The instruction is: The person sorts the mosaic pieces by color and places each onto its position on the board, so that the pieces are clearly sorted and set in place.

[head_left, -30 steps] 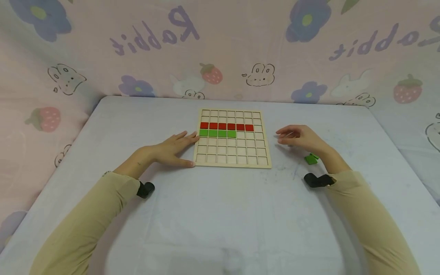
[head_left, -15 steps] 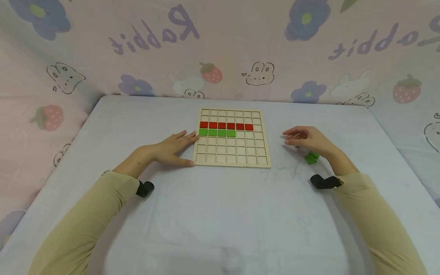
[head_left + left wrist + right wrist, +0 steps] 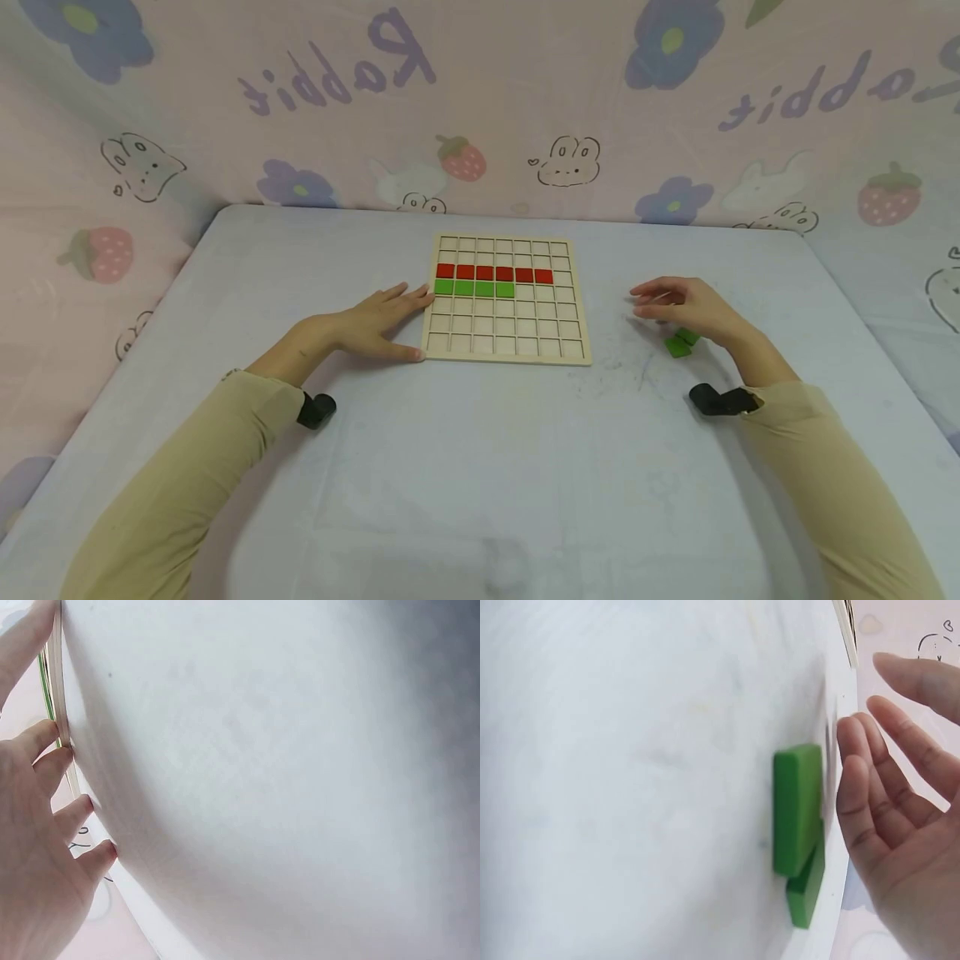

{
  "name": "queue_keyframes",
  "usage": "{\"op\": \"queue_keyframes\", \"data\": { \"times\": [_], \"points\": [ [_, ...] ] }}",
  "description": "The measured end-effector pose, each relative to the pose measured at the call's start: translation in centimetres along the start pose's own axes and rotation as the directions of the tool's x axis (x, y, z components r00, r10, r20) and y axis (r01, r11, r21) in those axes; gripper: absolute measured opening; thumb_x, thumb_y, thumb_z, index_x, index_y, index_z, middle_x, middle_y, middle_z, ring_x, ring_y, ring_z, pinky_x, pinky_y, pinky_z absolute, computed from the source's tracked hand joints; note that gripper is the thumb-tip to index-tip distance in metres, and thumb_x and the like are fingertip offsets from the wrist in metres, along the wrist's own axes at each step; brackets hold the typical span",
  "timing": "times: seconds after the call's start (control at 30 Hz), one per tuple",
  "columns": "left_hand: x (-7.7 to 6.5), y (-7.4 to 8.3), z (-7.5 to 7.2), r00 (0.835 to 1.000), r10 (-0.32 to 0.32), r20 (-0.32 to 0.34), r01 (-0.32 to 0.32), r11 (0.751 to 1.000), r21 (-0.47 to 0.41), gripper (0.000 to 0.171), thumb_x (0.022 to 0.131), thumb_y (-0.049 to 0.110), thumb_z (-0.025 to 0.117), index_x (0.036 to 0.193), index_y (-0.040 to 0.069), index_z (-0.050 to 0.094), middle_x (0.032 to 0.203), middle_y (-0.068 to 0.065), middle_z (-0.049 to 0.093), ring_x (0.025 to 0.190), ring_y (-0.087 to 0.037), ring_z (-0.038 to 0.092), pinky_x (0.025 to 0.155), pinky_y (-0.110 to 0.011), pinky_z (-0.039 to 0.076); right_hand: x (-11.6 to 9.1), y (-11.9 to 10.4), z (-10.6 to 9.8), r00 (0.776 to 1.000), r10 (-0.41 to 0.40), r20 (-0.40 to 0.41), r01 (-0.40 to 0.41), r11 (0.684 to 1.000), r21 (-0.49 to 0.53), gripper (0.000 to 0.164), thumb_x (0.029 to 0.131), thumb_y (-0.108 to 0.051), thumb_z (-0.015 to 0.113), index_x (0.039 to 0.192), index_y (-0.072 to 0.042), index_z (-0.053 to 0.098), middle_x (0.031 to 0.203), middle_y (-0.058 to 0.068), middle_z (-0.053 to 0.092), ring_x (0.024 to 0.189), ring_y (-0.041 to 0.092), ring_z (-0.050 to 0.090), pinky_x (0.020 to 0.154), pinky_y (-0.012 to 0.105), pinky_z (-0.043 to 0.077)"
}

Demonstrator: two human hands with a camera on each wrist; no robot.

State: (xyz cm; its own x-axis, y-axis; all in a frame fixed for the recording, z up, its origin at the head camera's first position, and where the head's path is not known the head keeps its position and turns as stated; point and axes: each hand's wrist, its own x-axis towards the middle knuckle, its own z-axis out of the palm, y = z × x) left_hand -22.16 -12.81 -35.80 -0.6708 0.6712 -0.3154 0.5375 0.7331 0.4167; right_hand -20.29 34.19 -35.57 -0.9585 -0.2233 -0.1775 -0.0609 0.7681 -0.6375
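Note:
A light wooden grid board [image 3: 507,347] lies flat on the table, holding a row of several red tiles [image 3: 484,273] and, just below, a row of several green tiles [image 3: 464,288]. Spread at the board's left edge, my left hand [image 3: 371,323] touches it with its thumb and fingertips. To the right of the board, my right hand [image 3: 686,304] hovers with relaxed, slightly bent fingers and holds nothing. Close beside and below that hand lie loose green tiles [image 3: 678,347]; in the right wrist view, one green tile [image 3: 796,810] overlaps another.
The table [image 3: 480,467] has a white cover with faint grey marks right of the board. Behind it hangs a pink printed curtain [image 3: 510,100]. A black wrist camera [image 3: 318,410] sits on the left wrist and another black wrist camera [image 3: 722,400] on the right.
My right hand has moved rightward, away from the board and toward the loose green tiles. My left hand has stayed at the board's left edge.

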Motion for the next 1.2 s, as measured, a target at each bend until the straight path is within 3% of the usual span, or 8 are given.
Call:
{"op": "queue_keyframes", "data": {
  "times": [0.63,0.97,1.2],
  "points": [
    [0.0,-0.2,0.0,1.000,-0.002,-0.005,0.002,1.000,0.004,0.091,0.089,0.044,0.064,0.155,0.011,0.012,0.162,-0.010,0.003,0.148,-0.037,-0.006,0.118,-0.056,0.000,-1.3,1.2,-0.5,1.000,0.018,-0.024,-0.018,1.000,0.002,0.047,0.091,-0.035,0.065,0.128,-0.007,0.059,0.120,0.015,0.062,0.087,-0.003,0.058,0.076,0.016,0.045],
    [0.0,0.0,0.0,1.000,-0.006,-0.001,0.006,1.000,0.008,0.090,0.089,0.043,0.064,0.155,0.010,0.012,0.162,-0.010,0.003,0.148,-0.037,-0.006,0.118,-0.056,0.000,-2.5,2.2,-1.0,1.000,-0.009,-0.019,0.010,0.999,0.037,0.044,0.092,-0.028,0.066,0.128,-0.003,0.059,0.116,0.007,0.065,0.090,-0.006,0.057,0.076,0.008,0.044],
    [0.0,-0.2,0.0,1.000,-0.002,-0.005,0.002,1.000,0.008,0.091,0.089,0.044,0.064,0.155,0.010,0.012,0.162,-0.010,0.003,0.148,-0.037,-0.006,0.118,-0.055,0.000,-3.4,3.1,-1.7,0.999,0.042,0.021,-0.043,0.999,0.026,0.048,0.090,-0.032,0.068,0.131,-0.009,0.058,0.123,-0.001,0.061,0.097,-0.005,0.055,0.078,0.012,0.043]
  ]
}}
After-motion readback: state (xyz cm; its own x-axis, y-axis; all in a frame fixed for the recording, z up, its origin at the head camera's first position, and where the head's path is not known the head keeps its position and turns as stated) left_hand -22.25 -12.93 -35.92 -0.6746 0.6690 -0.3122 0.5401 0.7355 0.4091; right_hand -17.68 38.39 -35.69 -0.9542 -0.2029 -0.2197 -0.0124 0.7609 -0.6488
